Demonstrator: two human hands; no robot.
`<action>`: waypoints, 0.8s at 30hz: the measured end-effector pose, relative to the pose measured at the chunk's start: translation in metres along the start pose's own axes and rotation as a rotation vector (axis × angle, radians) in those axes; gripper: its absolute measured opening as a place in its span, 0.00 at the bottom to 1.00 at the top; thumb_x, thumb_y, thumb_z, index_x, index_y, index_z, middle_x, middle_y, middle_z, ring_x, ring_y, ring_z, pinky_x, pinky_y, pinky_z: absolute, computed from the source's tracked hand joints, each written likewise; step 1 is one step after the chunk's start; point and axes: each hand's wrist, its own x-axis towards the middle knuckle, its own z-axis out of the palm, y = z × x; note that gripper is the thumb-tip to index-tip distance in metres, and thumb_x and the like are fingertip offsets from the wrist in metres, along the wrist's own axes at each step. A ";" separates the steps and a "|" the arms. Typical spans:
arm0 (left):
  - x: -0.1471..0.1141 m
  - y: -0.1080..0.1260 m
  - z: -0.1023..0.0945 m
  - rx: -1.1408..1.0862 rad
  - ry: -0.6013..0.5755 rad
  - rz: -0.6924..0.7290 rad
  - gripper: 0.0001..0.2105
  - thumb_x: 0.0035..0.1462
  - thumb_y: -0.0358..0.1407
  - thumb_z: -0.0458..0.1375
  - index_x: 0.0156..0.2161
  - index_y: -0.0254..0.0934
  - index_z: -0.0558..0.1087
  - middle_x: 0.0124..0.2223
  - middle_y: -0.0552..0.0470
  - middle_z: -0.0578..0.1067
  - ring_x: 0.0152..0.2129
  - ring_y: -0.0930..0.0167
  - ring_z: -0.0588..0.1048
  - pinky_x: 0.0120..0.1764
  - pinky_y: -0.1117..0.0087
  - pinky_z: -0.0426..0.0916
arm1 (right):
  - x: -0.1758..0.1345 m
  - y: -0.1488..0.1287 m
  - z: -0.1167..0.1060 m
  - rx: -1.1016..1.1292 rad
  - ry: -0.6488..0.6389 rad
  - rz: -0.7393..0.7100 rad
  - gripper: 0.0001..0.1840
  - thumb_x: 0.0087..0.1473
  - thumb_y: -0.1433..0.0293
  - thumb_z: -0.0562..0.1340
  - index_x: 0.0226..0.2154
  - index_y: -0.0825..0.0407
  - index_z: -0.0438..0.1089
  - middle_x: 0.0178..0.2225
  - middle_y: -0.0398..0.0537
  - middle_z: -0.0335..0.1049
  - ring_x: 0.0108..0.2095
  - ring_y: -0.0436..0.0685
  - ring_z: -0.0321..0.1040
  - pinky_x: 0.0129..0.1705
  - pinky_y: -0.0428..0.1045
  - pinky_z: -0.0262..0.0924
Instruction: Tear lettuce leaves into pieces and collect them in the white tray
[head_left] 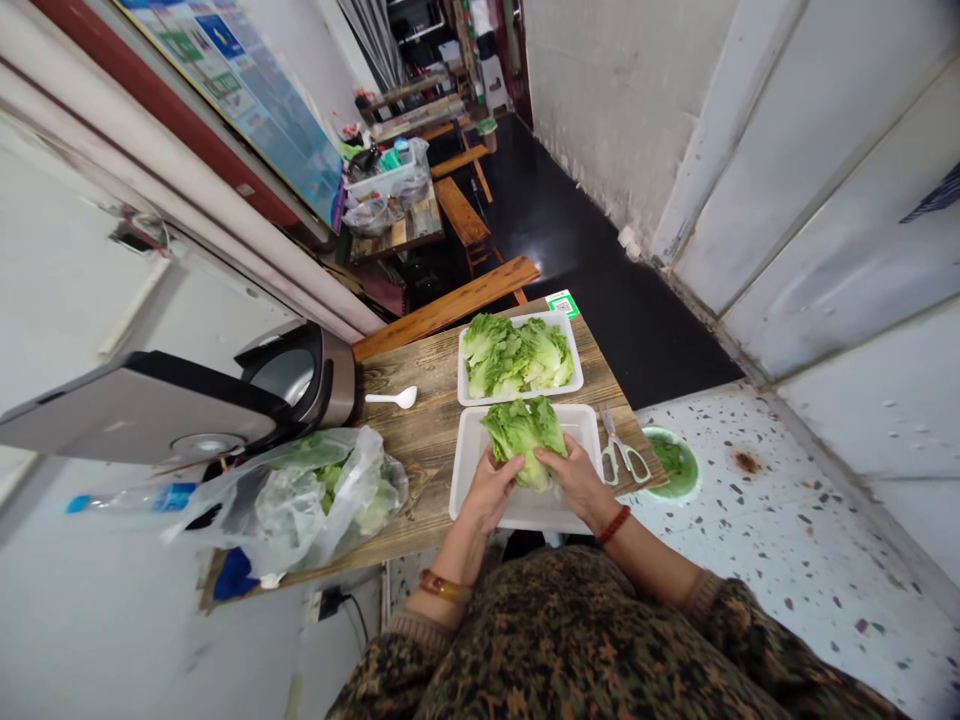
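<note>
My left hand (491,487) and my right hand (581,482) both grip one lettuce leaf (523,440), thumbs on its pale stem end. The leaf is held over the nearer white tray (469,450), whose bottom shows around it. Right behind, a second white tray (463,385) holds a pile of lettuce leaves (517,352). To the right of the nearer tray lies a pair of scissors (624,452) with pale green handles, near the table edge. My fingers behind the leaf are partly hidden.
On the wooden table (420,450) lie a white spoon (394,397) and a plastic bag (300,500) with greens inside. An open-lidded cooker (330,375) stands at the left. A green basin (673,463) sits on the floor at the right. Wooden benches (469,300) stand beyond.
</note>
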 end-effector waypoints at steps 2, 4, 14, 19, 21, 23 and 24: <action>0.001 -0.002 0.001 -0.017 0.015 0.003 0.28 0.40 0.37 0.74 0.48 0.37 0.72 0.45 0.46 0.81 0.45 0.61 0.79 0.51 0.60 0.71 | -0.001 0.000 0.001 -0.034 0.062 -0.043 0.27 0.39 0.61 0.73 0.43 0.51 0.71 0.38 0.47 0.78 0.37 0.57 0.73 0.41 0.51 0.67; 0.002 -0.003 0.003 -0.038 0.023 0.008 0.28 0.41 0.37 0.74 0.48 0.37 0.72 0.45 0.45 0.81 0.47 0.60 0.78 0.52 0.60 0.70 | -0.001 -0.002 0.001 -0.054 0.120 -0.084 0.26 0.41 0.60 0.72 0.43 0.51 0.71 0.39 0.47 0.78 0.38 0.57 0.73 0.41 0.52 0.67; 0.006 -0.007 0.014 -0.125 0.045 0.035 0.28 0.45 0.35 0.70 0.53 0.40 0.72 0.51 0.47 0.79 0.53 0.60 0.74 0.54 0.61 0.69 | 0.001 -0.012 -0.005 0.246 0.136 -0.038 0.29 0.40 0.61 0.73 0.46 0.47 0.68 0.42 0.48 0.78 0.41 0.61 0.75 0.40 0.55 0.72; 0.012 -0.007 0.003 -0.157 0.136 0.037 0.24 0.45 0.37 0.69 0.50 0.40 0.74 0.47 0.49 0.81 0.47 0.62 0.77 0.49 0.65 0.72 | 0.012 -0.021 -0.021 0.325 0.237 -0.028 0.22 0.42 0.64 0.71 0.42 0.46 0.70 0.41 0.46 0.78 0.40 0.59 0.74 0.38 0.53 0.71; 0.014 -0.004 -0.002 -0.158 0.170 0.040 0.22 0.46 0.37 0.69 0.49 0.41 0.75 0.47 0.50 0.81 0.46 0.63 0.77 0.48 0.66 0.72 | 0.014 -0.026 -0.028 0.314 0.262 -0.017 0.21 0.41 0.65 0.71 0.40 0.46 0.70 0.40 0.44 0.77 0.38 0.57 0.74 0.33 0.49 0.69; 0.012 -0.001 -0.004 -0.150 0.172 0.040 0.22 0.46 0.36 0.70 0.48 0.40 0.74 0.48 0.49 0.80 0.47 0.64 0.77 0.49 0.66 0.71 | 0.012 -0.028 -0.030 0.247 0.196 -0.010 0.24 0.41 0.65 0.72 0.42 0.45 0.69 0.40 0.42 0.77 0.36 0.56 0.74 0.30 0.47 0.68; 0.011 0.000 -0.003 -0.137 0.157 0.046 0.23 0.46 0.35 0.70 0.49 0.40 0.74 0.49 0.49 0.79 0.47 0.65 0.76 0.50 0.66 0.71 | 0.010 -0.026 -0.029 0.194 0.140 -0.022 0.25 0.41 0.64 0.72 0.44 0.45 0.69 0.40 0.43 0.77 0.36 0.56 0.74 0.31 0.48 0.68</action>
